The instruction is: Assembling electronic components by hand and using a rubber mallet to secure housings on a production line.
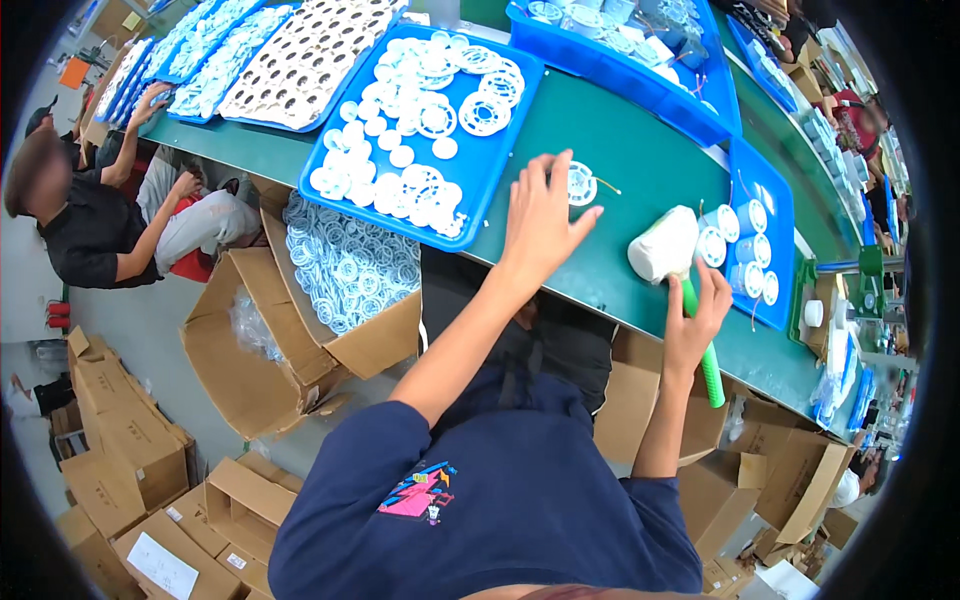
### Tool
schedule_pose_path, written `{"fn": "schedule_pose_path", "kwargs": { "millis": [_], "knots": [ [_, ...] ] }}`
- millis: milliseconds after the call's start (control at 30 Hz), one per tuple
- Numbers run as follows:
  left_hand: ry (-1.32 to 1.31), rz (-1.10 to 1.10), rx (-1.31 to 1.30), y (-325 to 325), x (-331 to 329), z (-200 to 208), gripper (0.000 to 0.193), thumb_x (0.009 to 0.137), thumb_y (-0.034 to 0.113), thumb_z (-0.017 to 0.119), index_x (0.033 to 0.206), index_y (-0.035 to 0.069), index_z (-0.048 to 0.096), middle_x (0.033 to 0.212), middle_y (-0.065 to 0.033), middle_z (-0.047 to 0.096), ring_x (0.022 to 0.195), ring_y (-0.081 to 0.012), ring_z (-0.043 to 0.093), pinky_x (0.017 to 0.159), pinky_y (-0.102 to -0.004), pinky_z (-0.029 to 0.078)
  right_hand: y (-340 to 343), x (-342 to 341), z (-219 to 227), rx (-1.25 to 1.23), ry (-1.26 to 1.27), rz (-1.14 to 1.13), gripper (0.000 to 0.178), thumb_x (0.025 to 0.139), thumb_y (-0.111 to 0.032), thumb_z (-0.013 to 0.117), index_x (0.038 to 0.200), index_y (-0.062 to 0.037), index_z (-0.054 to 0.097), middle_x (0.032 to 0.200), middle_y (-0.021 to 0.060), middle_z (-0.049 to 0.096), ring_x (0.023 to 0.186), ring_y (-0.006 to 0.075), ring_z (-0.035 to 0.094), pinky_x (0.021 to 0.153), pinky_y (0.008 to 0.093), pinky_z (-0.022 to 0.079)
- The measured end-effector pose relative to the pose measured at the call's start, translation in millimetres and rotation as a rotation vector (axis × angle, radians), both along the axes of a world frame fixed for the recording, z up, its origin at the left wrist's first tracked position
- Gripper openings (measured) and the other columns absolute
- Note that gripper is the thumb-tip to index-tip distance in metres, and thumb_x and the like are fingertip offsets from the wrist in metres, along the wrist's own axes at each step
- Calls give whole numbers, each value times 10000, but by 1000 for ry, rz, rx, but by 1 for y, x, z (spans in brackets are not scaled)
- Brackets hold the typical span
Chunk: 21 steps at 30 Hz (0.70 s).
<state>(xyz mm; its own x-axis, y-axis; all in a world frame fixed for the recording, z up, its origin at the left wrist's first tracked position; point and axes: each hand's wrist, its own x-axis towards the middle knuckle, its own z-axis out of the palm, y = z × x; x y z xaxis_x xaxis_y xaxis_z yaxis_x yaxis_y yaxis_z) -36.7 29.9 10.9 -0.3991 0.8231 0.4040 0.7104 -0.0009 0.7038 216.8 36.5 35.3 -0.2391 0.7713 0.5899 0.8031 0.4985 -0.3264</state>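
My left hand [542,215] hovers over or rests on the green bench with its fingers apart, holding nothing that shows. Just beside its index finger lies a small round white part [581,185] with a short wire sticking out to the right. My right hand [697,318] is closed round the bright green handle of a mallet [664,245]. The mallet's bulky head looks wrapped in white and lies at the bench, left of several white cylindrical units [749,250] with wires. Those units sit at a blue tray [775,200].
A blue tray [470,215] of loose white discs and rings stands left of my left hand. Behind is a deep blue bin [620,85] of round units. Below the bench edge, a carton [375,345] holds many clear parts. Another person [110,210] sits at the left.
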Motion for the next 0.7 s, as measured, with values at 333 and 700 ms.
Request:
{"fn": "schedule_pose_path", "kwargs": {
  "millis": [333, 700],
  "knots": [
    [-107, -70, 87, -34, 0, -16, 771, 774, 276, 849, 1403, -11, 510, 1331, -268, 554, 1229, -475, 506, 1022, -556, 384, 73, -267, 22, -226, -338, 954, 371, 873, -18, 641, 1235, -79, 697, 1203, 155, 645, 1129, 341, 661, 888, 439, 585],
    [-136, -69, 90, -39, -4, -6, 802, 811, 343, 859, 1446, 26, 485, 1315, -179, 586, 1260, -364, 553, 1033, -471, 412, 89, -178, 63, -406, 134, 772, 242, 993, -192, 688, 1151, -16, 741, 1024, 128, 646, 924, 285, 662, 782, 378, 531]
  ]
}}
